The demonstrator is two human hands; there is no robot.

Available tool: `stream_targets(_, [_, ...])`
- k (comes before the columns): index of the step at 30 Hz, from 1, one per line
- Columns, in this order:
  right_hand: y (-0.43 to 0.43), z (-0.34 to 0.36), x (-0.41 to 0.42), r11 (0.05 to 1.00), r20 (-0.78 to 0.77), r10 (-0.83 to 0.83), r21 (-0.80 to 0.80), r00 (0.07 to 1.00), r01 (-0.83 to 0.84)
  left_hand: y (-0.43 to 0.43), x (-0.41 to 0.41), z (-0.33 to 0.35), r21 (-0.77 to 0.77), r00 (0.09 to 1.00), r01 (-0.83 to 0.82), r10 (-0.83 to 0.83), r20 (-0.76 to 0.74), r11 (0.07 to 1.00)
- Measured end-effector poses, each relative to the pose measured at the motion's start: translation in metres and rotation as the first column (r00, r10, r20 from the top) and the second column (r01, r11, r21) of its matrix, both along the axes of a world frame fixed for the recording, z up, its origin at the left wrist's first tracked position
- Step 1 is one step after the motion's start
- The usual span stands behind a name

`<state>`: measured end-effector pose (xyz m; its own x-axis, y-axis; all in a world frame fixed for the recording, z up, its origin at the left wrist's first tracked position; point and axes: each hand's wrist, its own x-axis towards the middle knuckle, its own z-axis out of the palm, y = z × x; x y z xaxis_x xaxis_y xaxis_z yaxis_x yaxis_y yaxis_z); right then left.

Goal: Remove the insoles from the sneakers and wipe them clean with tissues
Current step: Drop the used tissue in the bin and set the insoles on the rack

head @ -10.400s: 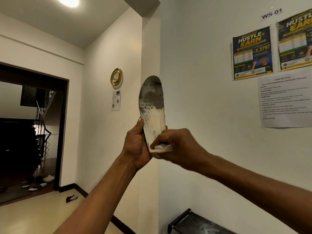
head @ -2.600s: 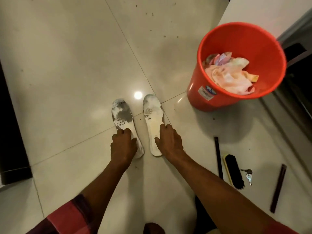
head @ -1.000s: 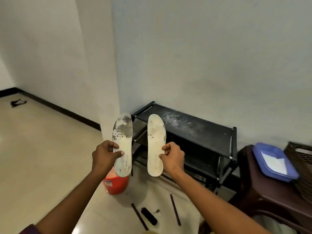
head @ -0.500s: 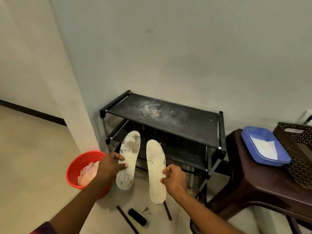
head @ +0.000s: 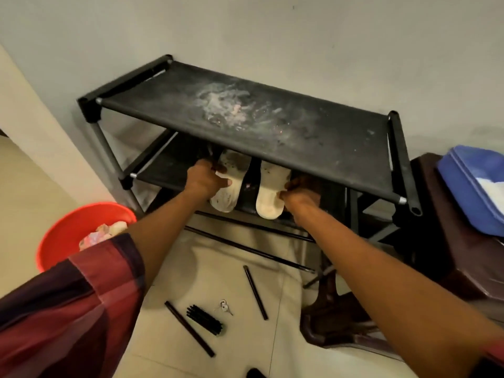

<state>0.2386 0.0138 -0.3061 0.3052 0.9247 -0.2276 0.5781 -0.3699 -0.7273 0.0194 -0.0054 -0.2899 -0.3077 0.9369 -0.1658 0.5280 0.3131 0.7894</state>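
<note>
Two white, stained insoles lie side by side on the middle shelf of a black shoe rack point(head: 392, 159). My left hand point(head: 204, 180) grips the left insole point(head: 231, 184), which has grey smudges. My right hand point(head: 300, 193) grips the right insole point(head: 270, 192), which looks paler. The toe ends of both insoles are hidden under the dusty top shelf. No sneakers are in view. A red bucket point(head: 62, 236) at the lower left holds crumpled used tissues point(head: 103, 233).
On the floor tiles below lie a black brush point(head: 204, 319), small keys point(head: 225, 306) and two dark rods point(head: 255, 291). A dark brown plastic table point(head: 463, 255) at the right carries a blue tray point(head: 469, 192). A white wall stands behind the rack.
Both hands have carried the insoles from the air in front of the rack down and forward onto its middle shelf. My view has tilted downward and closer.
</note>
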Motion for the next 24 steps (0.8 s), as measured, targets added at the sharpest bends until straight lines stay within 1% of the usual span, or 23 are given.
stream_targets(2, [0.005, -0.004, 0.001, 1.0, 0.038, -0.001, 0.011, 0.999, 0.0, 0.004, 0.002, -0.006, 0.007, 0.999, -0.017, 0.017, -0.04, 1.0])
stream_targets(5, [0.002, -0.008, 0.001, 1.0, 0.076, -0.009, 0.013, 0.997, 0.008, 0.002, 0.006, -0.005, 0.045, 0.989, -0.025, 0.031, -0.145, 0.999])
stream_targets(8, [-0.017, 0.006, -0.001, 0.999, 0.141, -0.014, 0.048, 0.99, 0.008, -0.015, 0.008, 0.006, 0.122, 0.984, -0.076, 0.094, -0.152, 0.99])
stream_targets(10, [-0.036, 0.024, 0.0, 0.996, 0.167, -0.007, 0.086, 0.986, -0.008, -0.034, 0.008, 0.018, 0.191, 0.985, -0.06, 0.09, -0.15, 0.98])
stream_targets(12, [-0.062, 0.045, 0.007, 0.992, 0.162, 0.012, 0.12, 0.987, -0.032, -0.057, 0.012, 0.03, 0.242, 0.988, -0.006, 0.043, -0.15, 0.97])
stream_targets(15, [-0.105, 0.078, 0.021, 0.985, 0.133, 0.068, 0.149, 0.989, -0.088, -0.094, 0.029, 0.056, 0.278, 0.98, 0.1, -0.046, -0.194, 0.955])
stream_targets(18, [-0.148, 0.12, 0.047, 0.979, 0.11, 0.065, 0.188, 0.992, -0.085, -0.124, 0.062, 0.093, 0.298, 0.97, 0.172, -0.109, -0.217, 0.939])
stream_targets(21, [-0.187, 0.176, 0.094, 0.948, 0.138, 0.041, 0.307, 0.99, -0.082, -0.156, 0.111, 0.146, 0.394, 0.964, 0.245, -0.18, -0.195, 0.886])
stream_targets(24, [-0.221, 0.226, 0.149, 0.921, 0.179, -0.001, 0.383, 0.984, -0.068, -0.188, 0.171, 0.192, 0.445, 0.946, 0.318, -0.251, -0.203, 0.838])
